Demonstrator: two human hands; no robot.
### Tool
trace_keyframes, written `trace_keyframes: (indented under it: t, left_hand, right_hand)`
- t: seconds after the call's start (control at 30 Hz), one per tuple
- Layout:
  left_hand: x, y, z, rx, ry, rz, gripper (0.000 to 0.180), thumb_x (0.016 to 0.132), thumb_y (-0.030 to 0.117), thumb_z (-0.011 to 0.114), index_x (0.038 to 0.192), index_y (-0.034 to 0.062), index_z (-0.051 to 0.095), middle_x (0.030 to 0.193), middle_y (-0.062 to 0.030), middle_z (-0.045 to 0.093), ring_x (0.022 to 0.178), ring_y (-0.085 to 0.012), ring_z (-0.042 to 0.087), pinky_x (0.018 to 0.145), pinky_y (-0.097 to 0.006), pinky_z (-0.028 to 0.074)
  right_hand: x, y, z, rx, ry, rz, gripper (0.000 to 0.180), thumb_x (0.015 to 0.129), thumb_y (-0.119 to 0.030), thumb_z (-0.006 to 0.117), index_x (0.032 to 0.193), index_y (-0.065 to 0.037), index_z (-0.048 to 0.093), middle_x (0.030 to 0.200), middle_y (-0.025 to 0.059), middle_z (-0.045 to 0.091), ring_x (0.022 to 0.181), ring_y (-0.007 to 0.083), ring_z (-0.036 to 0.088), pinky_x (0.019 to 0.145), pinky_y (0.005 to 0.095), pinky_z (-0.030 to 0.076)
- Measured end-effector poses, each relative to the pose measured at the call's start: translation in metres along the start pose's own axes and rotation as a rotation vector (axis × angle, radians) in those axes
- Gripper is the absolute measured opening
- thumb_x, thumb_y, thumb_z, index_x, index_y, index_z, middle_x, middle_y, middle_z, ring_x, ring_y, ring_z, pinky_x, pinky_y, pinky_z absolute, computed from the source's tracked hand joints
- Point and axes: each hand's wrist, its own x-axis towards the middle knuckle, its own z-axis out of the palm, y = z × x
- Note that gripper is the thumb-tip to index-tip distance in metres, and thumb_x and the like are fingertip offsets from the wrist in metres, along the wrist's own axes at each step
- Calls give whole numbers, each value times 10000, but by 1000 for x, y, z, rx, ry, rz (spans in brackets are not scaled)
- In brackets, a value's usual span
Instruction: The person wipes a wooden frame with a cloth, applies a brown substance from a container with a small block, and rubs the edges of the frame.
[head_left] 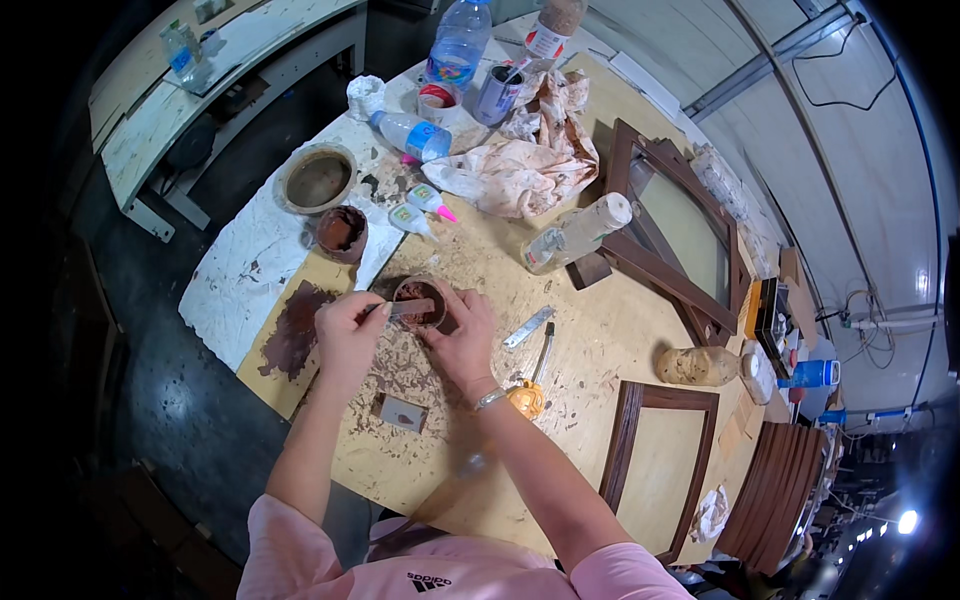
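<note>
My left hand [345, 328] is closed round a small flat scraper [412, 307], its blade lying across the mouth of a cup. That cup [418, 284] has reddish-brown paste smeared inside, and my right hand [466, 335] wraps round its right side. A stained brown cup [341, 234] and a round bowl [318, 180] stand farther left. Below my hands is a small light block with a brown spot [402, 413]. Right of my right hand lie a silver blade [528, 326], a screwdriver [544, 352] and a yellow tool [526, 399].
Brown scraps litter the wooden table [570, 440]. Two small glue bottles [424, 206], a crumpled stained cloth [520, 175] and a plastic bottle [575, 235] lie beyond my hands. Dark wooden frames [620, 440] are at the right. A large water bottle [457, 50] stands at the back.
</note>
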Motion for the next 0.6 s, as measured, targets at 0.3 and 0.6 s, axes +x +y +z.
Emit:
trace_keyframes:
  t: [0.3,0.6]
  left_hand:
    - [1,28,6,422,-80,377,51,793,35,688,815,26,643,763,-134,618,710,-355,628,619,-450,483]
    - [6,24,5,465,-103,452,59,782,33,702,812,22,653,734,-138,606,655,-355,604,588,-441,462]
  right_hand:
    - [0,1,0,-2,8,-11,769,587,-172,860,1319,-214,630,975,51,557,983,268,520,894,403,405]
    - [0,0,0,-13,16,-30,789,584,-183,867,1332,-224,619,979,40,557,985,261,515,901,396,390]
